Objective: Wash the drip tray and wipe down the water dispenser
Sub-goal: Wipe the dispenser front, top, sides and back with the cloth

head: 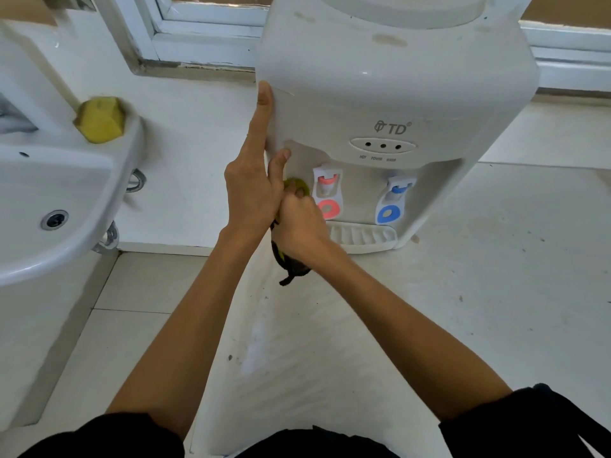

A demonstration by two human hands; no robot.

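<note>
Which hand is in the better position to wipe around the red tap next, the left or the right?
Probably the right hand. It already grips the cloth, pressed into the recess just beside the red tap. The left hand lies flat against the dispenser side, apparently steadying it, with no cloth.

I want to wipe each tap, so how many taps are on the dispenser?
2. The red tap is beside the right hand; the blue tap is further right. None seems hidden.

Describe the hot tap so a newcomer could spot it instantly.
Find the white water dispenser on the floor, then the recess below its indicator lights. Two taps sit there above the drip tray. The hot tap is the pink one nearest the hands, not blue.
</note>
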